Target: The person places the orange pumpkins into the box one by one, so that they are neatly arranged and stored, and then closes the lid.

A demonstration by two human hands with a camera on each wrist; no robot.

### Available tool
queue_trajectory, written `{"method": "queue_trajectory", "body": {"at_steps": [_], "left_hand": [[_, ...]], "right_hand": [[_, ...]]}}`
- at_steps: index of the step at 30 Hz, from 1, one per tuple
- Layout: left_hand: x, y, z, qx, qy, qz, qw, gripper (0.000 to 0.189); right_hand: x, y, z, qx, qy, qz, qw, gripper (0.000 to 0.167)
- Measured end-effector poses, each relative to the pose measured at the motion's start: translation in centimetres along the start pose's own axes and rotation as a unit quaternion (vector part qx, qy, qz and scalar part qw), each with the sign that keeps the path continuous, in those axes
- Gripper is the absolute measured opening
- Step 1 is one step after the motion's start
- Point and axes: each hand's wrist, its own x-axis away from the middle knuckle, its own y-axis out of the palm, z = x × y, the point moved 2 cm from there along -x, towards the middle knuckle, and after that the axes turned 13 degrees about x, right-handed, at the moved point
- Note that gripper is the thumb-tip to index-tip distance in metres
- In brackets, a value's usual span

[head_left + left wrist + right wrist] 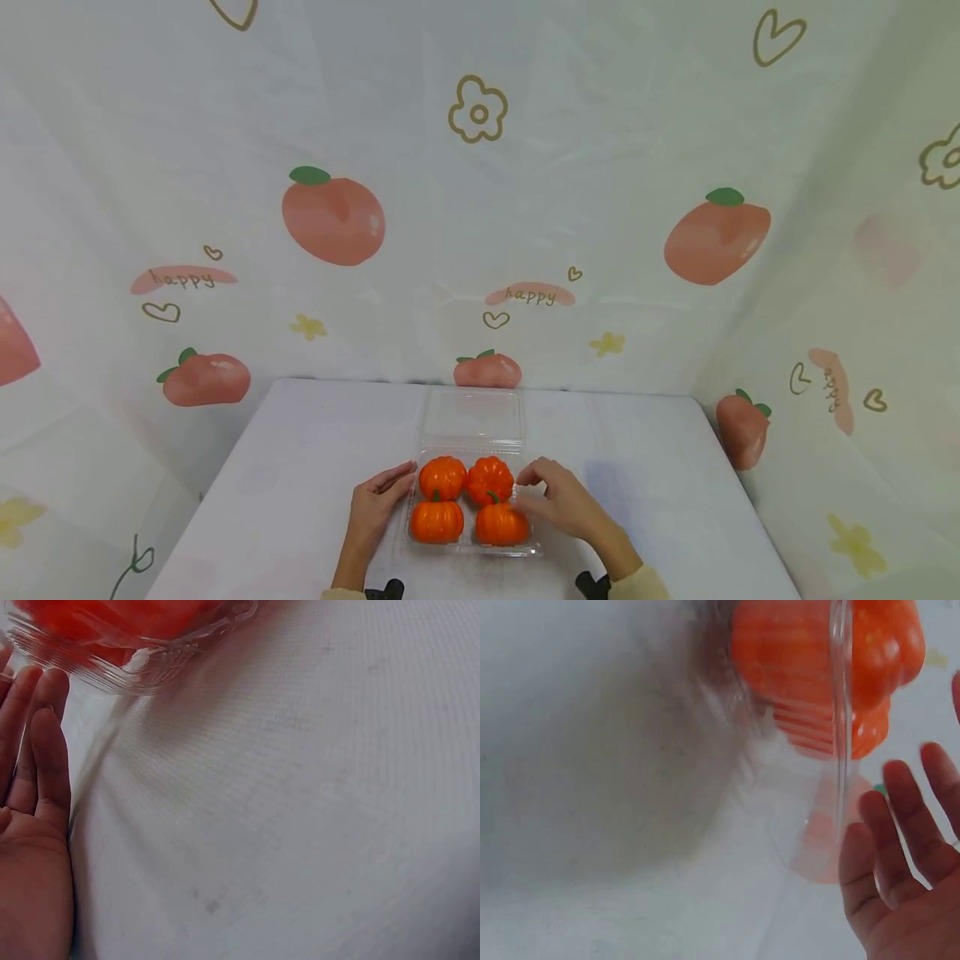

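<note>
Several small orange pumpkins (438, 523) sit in two rows inside a clear plastic clamshell box (468, 550), in the head view. Its hinged lid (471, 417) is folded back, away from me. My left hand (372, 504) is at the box's left side with fingers extended, their tips right at the wall. In the left wrist view those straight fingers (51, 761) lie close under the ridged plastic edge. On the right, my right hand (561, 500) reaches over the rim by the nearest right pumpkin (502, 525). The right wrist view shows its fingers (885, 847) spread and loosely bent, gripping nothing.
The box stands on a white cloth-covered table (315, 442). A pale curtain (600, 150) printed with peaches, hearts and flowers hangs behind and along both sides. Black bands (386, 590) show by the wrists at the bottom of the head view.
</note>
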Motion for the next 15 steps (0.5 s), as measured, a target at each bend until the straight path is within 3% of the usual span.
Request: {"method": "queue_trajectory", "body": {"at_steps": [7,15], "left_hand": [[0.1,-0.1,0.3,-0.012,0.001,-0.007,0.9999,0.044],[0.2,-0.1,0.3,-0.028,-0.010,-0.020,0.9994,0.046]], "right_hand": [[-1.4,-0.4,1.5,-0.042,0.066,0.062,0.9950,0.034],[-2.8,-0.3,3.7,-0.078,0.163,0.092,0.9792,0.047]]}}
